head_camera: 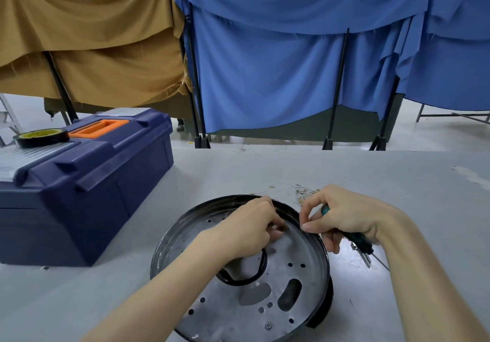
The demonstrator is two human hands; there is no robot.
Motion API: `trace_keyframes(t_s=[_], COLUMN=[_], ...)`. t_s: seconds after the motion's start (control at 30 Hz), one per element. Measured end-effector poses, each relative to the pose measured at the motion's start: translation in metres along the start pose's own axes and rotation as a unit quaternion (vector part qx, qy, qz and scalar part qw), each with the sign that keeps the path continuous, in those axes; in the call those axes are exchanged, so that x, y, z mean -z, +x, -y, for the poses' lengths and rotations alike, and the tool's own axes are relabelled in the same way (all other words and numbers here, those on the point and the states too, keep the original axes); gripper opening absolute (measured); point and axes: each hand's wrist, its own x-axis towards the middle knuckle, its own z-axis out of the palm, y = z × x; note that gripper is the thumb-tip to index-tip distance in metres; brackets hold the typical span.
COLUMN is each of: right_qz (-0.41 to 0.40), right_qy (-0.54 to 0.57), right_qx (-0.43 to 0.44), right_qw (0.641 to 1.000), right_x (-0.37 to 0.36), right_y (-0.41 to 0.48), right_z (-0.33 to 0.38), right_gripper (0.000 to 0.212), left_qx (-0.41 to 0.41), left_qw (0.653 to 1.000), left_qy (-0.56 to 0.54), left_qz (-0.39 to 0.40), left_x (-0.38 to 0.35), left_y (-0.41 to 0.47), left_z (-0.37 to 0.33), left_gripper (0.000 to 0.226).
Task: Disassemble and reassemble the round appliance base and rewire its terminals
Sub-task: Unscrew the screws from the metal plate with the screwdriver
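Toolbox [87,182] sat left, clear of work. Base [299,302] lay open side up on the table [397,182], close to you. Your left hand [249,227] pinched a small part [283,228] inside its rim. Your right hand [344,217] had its grip closed round a screwdriver [359,242], fingertips spare.

One base [228,315] is seen, two hands are counted, left hand [252,227] and right hand [344,217], one screwdriver [358,240], one toolbox [92,182], one tape roll [41,137], one tan cloth [92,50], loose wires [305,193] too tangled to be counted.

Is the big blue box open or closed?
Closed. The toolbox lid sits flat, and a tape roll rests on top.
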Motion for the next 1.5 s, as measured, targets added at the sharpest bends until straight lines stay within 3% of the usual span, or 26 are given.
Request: trace_keyframes(t_s=[0.23, 0.53, 0.7, 0.9, 1.07, 1.17, 1.27, 1.33, 1.43, 1.5], right_qz=[-0.021, 0.005, 0.032, -0.078, -0.087, -0.081, -0.080, -0.078, -0.073, -0.070], right_qy=[-0.012, -0.029, 0.000, 0.046, 0.044, 0.048, 0.046, 0.041, 0.035, 0.029], right_qx=[-0.020, -0.055, -0.031, 0.011, -0.005, -0.010, -0.011, -0.012, -0.013, -0.014], right_qw=[0.999, 0.998, 0.999, 0.996, 0.995, 0.996, 0.996, 0.996, 0.997, 0.997], right_x=[-0.001, -0.007, -0.004, 0.011, 0.009, 0.007, 0.005, 0.004, 0.002, 0.001], right_y=[0.001, 0.000, -0.007, -0.011, -0.008, -0.005, -0.004, -0.003, -0.002, -0.002], right_z=[0.001, 0.009, 0.012, 0.002, -0.001, -0.001, -0.001, -0.001, 0.000, 0.000], right_gripper=[0.003, 0.006, 0.005, 0.007, 0.007, 0.007, 0.008, 0.008, 0.008, 0.007], left_qx=[0.076, 0.077, 0.099, 0.118, 0.075, 0.080, 0.087, 0.077, 0.073, 0.086], left_qw=[0.991, 0.989, 0.982, 0.957, 0.931, 0.941, 0.968, 0.981, 0.995, 0.996], left_qy=[-0.026, -0.034, -0.003, 0.052, 0.185, 0.178, 0.087, 0.012, -0.057, -0.007], left_qz=[0.106, 0.126, 0.163, 0.259, 0.306, 0.275, 0.218, 0.178, 0.026, -0.034], left_x=[-0.008, 0.000, 0.019, 0.039, 0.053, 0.054, 0.046, 0.035, 0.013, -0.002], left_y=[-0.017, -0.017, -0.016, -0.015, -0.017, -0.022, -0.031, -0.037, -0.040, -0.037], left_z=[-0.036, -0.042, -0.038, -0.021, -0.008, 0.007, 0.021, 0.025, 0.019, 0.014], left_gripper=[0.096, 0.056, 0.055, 0.078, 0.064, 0.072, 0.078, 0.064, 0.060, 0.068])
